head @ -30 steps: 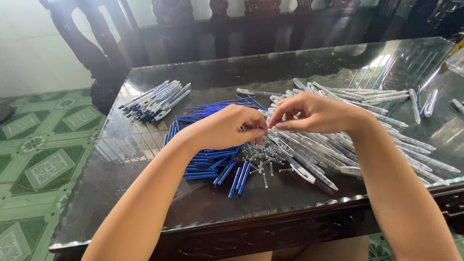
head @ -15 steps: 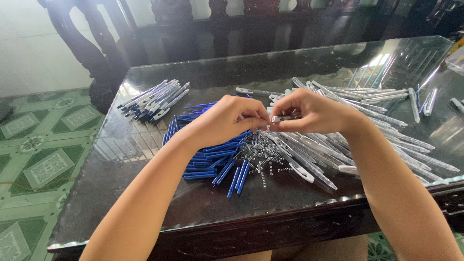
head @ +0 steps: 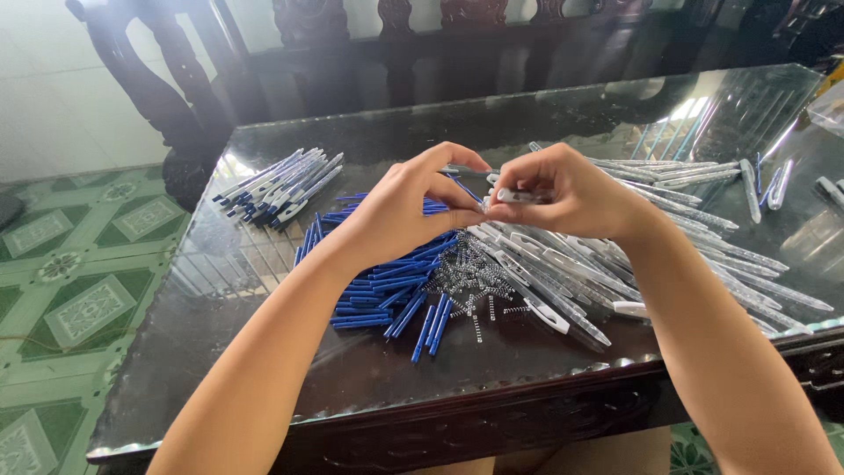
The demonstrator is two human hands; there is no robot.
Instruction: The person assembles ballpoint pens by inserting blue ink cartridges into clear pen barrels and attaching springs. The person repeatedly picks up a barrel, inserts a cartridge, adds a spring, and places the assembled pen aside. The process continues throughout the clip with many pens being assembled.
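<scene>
My left hand [head: 406, 207] and my right hand [head: 563, 189] meet above the middle of a glass-topped table [head: 527, 352]. The right hand grips a clear pen barrel [head: 519, 196]. The left hand pinches a thin blue refill [head: 463, 188] at the barrel's end. Below the hands lie a heap of blue refills [head: 387, 290], a scatter of small metal springs [head: 470, 277] and a pile of clear pen barrels [head: 580, 273].
A bundle of assembled blue-and-white pens [head: 277, 185] lies at the table's far left. More clear barrels [head: 694, 176] spread to the far right. A dark carved wooden bench [head: 369, 44] stands behind the table. Green patterned floor tiles [head: 70, 290] show on the left.
Both hands have lifted slightly and stayed together over the piles. The left fingers now pinch a blue refill at the end of the barrel.
</scene>
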